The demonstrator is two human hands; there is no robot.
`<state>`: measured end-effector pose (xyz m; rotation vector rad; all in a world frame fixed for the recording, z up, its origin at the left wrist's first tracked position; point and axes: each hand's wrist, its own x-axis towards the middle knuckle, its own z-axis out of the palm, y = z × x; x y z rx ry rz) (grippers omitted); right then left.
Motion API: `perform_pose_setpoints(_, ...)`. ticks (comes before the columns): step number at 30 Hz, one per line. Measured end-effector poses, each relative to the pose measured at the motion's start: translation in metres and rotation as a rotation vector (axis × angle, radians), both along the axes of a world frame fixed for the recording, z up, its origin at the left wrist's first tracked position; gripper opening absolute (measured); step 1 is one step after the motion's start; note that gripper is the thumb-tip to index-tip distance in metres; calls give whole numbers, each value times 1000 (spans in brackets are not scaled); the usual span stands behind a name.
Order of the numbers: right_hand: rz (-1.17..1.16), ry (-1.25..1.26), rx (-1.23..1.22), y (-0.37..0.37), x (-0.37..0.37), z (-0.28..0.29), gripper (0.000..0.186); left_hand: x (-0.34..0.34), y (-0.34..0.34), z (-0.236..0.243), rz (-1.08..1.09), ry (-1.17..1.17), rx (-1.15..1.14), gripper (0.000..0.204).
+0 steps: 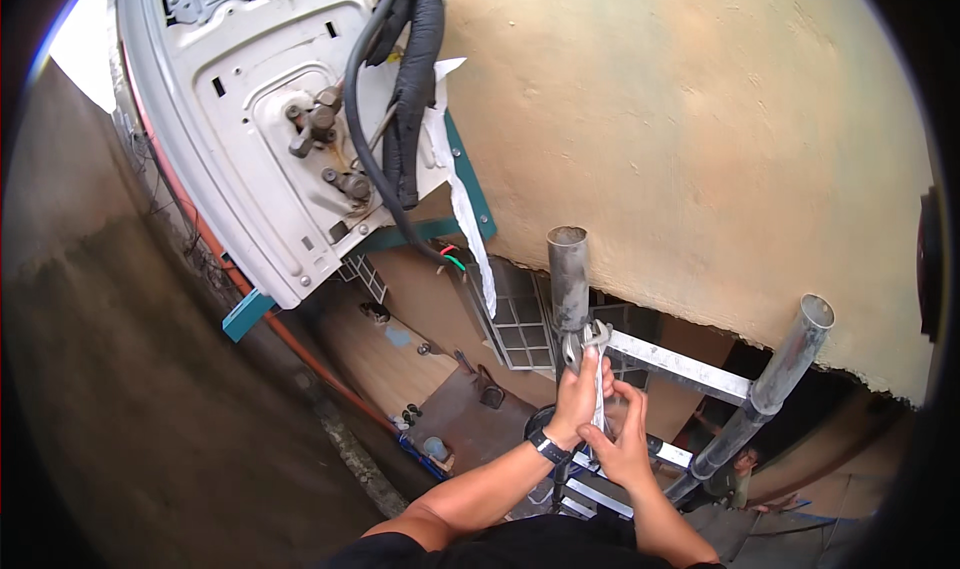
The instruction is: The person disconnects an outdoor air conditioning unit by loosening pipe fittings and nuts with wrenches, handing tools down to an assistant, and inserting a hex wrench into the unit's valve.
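Left hand (572,401) has fingers wrapped round wrench (600,394), jaw end up beside ladder (570,281) top. Right hand (622,451) curls near handle; contact unclear. Slack grip could drop wrench toward person (742,474) below.

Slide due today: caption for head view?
Left hand holds wrench, right hand near; ladder ahead, white unit upper left.
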<state>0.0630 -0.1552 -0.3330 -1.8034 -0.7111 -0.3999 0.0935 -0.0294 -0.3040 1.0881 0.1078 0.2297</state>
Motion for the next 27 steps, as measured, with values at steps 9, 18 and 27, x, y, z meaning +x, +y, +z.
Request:
perform_pose_setpoints(9,236,783,-307,-68,-34,-80,69,-60,-7,-147,-378,251,231,17)
perform_pose_setpoints(18,55,1615,198,-150,-130,-282,38,-70,15,-235,-739,575,470,53)
perform_pose_setpoints(27,-518,1750,462,-297,-112,-497,25,39,110,-155,228,47,768,68)
